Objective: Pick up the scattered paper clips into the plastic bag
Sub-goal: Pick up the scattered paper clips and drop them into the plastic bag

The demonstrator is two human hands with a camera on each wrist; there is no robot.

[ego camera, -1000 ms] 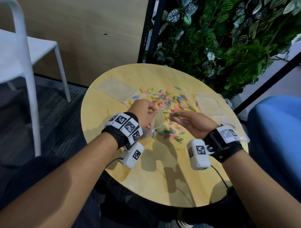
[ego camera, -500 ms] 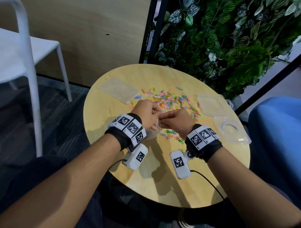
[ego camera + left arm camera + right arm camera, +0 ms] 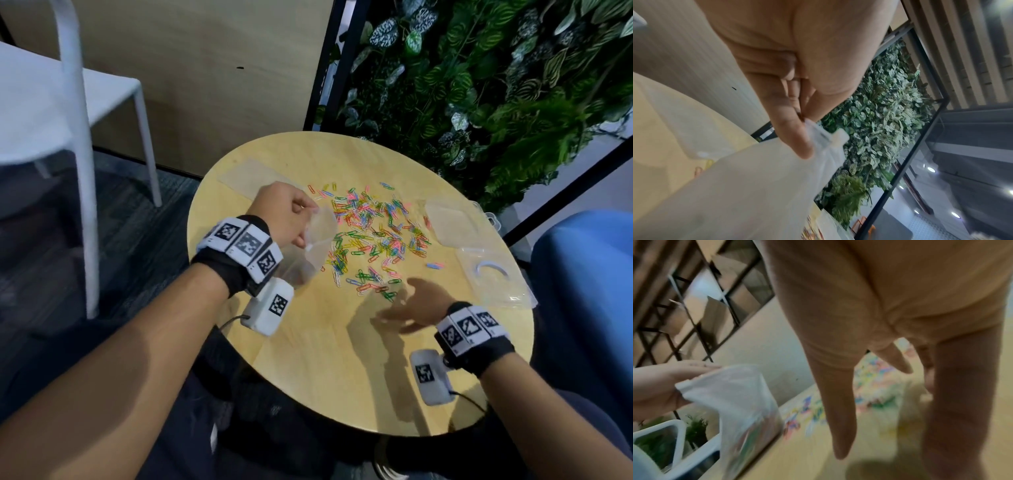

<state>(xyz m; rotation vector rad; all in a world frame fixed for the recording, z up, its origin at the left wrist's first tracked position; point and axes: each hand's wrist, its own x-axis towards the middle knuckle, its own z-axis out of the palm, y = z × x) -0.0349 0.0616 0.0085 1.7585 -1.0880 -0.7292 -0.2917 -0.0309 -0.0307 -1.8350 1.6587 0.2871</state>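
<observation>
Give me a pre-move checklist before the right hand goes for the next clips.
1. Bag held: ok, the left hand pinches its top edge, seen in the left wrist view.
2. Bag mouth open: ok in the head view, gaping toward the clips.
3. Right hand free: ok, fingers straight and nothing in them.
4. Clips within reach: ok, the near edge of the pile lies just ahead of the right hand.
5. Path clear: ok, the box and lid sit off to the right.
6. Clips already in the bag: cannot tell, only a colour blur in the right wrist view.
</observation>
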